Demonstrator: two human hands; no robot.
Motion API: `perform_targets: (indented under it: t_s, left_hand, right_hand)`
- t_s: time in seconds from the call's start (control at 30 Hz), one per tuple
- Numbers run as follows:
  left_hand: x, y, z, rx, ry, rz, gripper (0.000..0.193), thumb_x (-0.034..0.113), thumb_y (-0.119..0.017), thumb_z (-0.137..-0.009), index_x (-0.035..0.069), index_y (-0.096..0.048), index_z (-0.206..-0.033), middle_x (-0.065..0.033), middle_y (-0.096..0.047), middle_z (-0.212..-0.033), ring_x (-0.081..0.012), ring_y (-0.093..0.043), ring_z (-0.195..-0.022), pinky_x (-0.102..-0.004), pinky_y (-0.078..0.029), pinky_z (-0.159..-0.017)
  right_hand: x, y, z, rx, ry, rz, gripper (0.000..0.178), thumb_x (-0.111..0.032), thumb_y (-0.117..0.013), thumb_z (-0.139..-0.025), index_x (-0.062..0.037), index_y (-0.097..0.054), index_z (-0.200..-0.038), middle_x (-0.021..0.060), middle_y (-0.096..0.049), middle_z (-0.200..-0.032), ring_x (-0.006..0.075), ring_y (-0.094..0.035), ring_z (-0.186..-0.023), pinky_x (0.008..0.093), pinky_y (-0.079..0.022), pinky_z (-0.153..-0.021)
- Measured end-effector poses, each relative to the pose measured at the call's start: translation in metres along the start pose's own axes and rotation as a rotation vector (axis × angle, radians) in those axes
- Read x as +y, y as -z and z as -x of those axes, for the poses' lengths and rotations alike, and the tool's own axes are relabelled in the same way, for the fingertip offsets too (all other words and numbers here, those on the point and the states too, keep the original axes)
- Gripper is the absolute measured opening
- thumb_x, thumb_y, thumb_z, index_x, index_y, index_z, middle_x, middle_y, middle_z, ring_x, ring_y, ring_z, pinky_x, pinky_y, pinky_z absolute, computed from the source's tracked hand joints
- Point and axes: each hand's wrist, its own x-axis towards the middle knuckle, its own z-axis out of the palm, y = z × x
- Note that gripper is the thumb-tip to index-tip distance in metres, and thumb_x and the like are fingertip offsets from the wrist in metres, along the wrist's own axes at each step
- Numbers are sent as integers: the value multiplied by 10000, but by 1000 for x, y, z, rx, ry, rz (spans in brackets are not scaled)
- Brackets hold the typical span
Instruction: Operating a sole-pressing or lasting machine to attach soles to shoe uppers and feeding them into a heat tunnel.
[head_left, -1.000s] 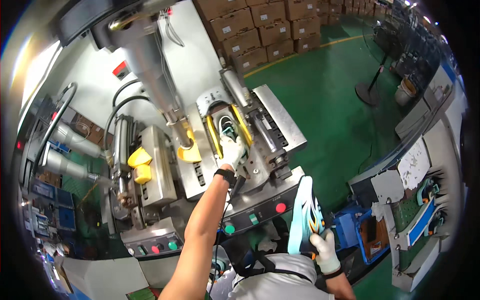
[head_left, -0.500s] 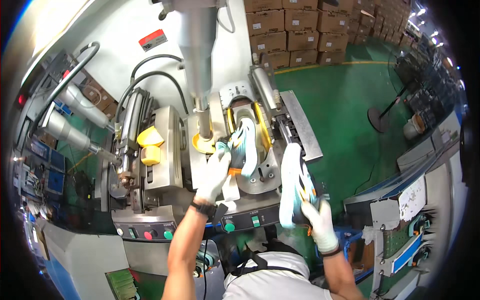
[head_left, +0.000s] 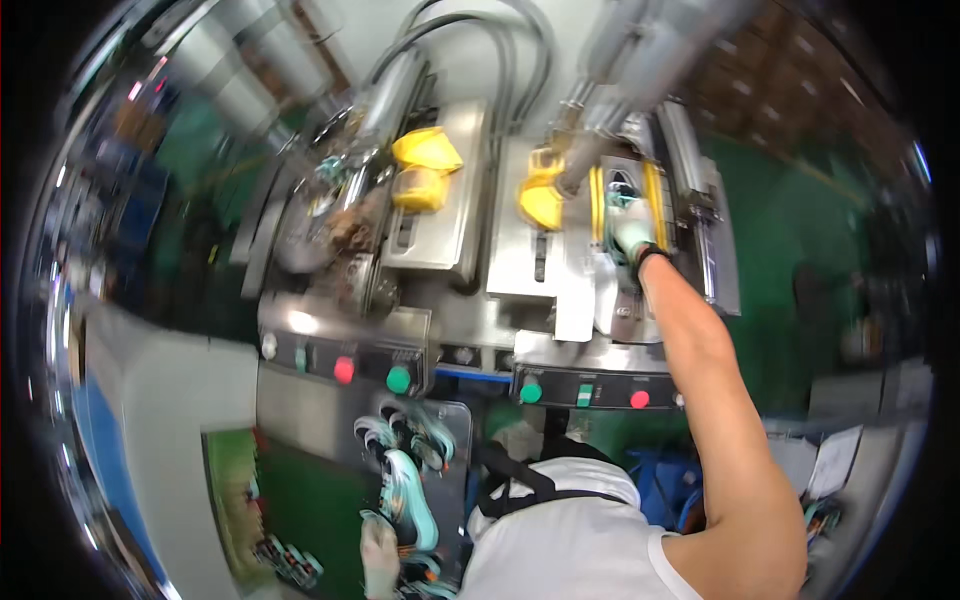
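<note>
My right arm reaches up to the machine's right station. There my right hand point(head_left: 630, 225), in a white glove, is closed on a dark and pale-blue shoe point(head_left: 620, 190) sitting between yellow pads point(head_left: 658, 200). The hand covers much of that shoe. At the lower left, my gloved left hand point(head_left: 380, 560) is beside a shoe with a white and light-blue sole point(head_left: 408, 495) and seems to touch it. Its fingers are blurred, so their grip is unclear. That shoe lies on a grey tray point(head_left: 455, 450) with several similar shoes.
The left station carries yellow blocks point(head_left: 425, 165) on a metal plate. Along the machine's front runs a dark control panel point(head_left: 610, 392) with green and red buttons. Black hoses point(head_left: 460, 18) arch behind. A blue crate point(head_left: 665, 490) stands by my right side.
The view has swung left and down. My left hand has gone from the machine to the tray of shoes. My right hand has brought its shoe into the right station.
</note>
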Motion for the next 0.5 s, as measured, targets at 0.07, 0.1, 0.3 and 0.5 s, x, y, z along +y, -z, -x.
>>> perform_targets:
  t_s: [0.07, 0.1, 0.3, 0.5]
  left_hand:
    - [-24, 8, 6, 31, 276, -202, 458, 149, -483, -1002, -113, -433, -1374, -249, -557, -1353, -374, -556, -1237, -404, -423, -1048]
    - [-5, 5, 3, 118, 234, -109, 484, 159, -491, -998, -118, -413, -1387, -261, -543, -1362, -362, -539, -1256, -397, -410, -1059]
    - [-183, -112, -30, 507, 309, 293, 664, 166, -708, -834, -50, -403, -1383, -232, -530, -1325, -339, -555, -1202, -385, -429, -1034]
    - [-169, -135, -63, 533, 241, 342, 777, 137, -759, -749, 11, -388, -1420, -235, -507, -1302, -399, -517, -1224, -438, -418, -1061]
  right_hand:
    - [-3, 9, 2, -68, 33, -55, 386, -308, -714, -820, 42, -704, -982, 275, -705, -921, 402, -706, -893, 468, -524, -749]
    - [3, 13, -3, -201, 51, -188, 403, -333, -725, -831, 33, -711, -998, 208, -728, -922, 327, -717, -838, 432, -524, -725]
    - [-40, 26, 91, -188, 560, -196, 499, -229, -584, -982, 93, -503, -1353, 281, -572, -1344, 366, -571, -1234, 393, -439, -1021]
    - [-40, -3, 362, -344, 1043, 362, 748, -203, -613, -942, 102, -234, -1511, 285, -252, -1583, 369, -218, -1493, 425, -181, -1227]
